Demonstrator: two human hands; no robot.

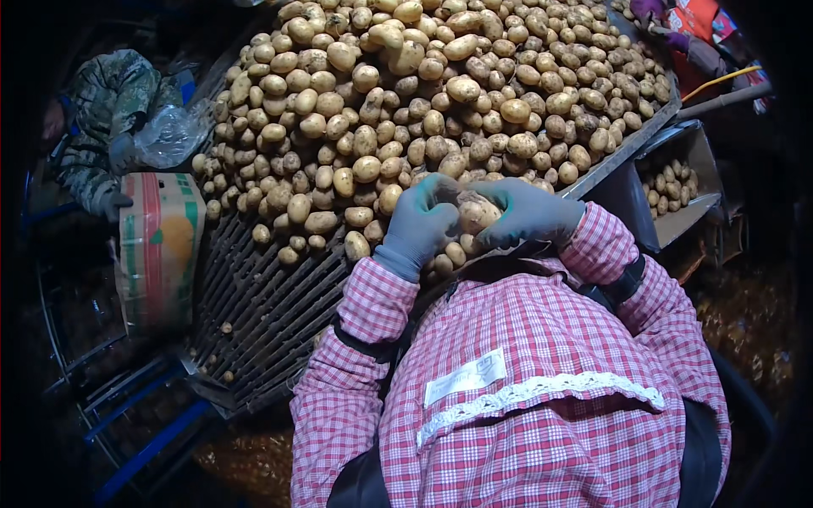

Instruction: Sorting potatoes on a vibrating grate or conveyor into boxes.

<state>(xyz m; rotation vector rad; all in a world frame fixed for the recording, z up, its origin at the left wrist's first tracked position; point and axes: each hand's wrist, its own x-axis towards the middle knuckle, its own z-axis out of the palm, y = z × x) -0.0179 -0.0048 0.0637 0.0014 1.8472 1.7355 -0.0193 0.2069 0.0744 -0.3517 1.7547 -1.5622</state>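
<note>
A large heap of potatoes (365, 140) covers a slatted sorting table (267, 305) before me. At the heap's near edge my right hand (530, 209), in a grey glove, grips a large potato (476, 213) with some soil on it. My left hand (422, 219), gloved the same, is curled at the potato's left side; its fingertips are partly hidden, and whether it holds anything itself is unclear. Smaller potatoes lie just below both hands.
A printed cardboard box (159, 254) stands left of the table, beside a co-worker's camouflage sleeve (117, 89) and a clear plastic bag (171, 133). On the right are an open carton (692, 219) holding potatoes, a metal table edge (625, 152) and another person's purple glove (676, 42).
</note>
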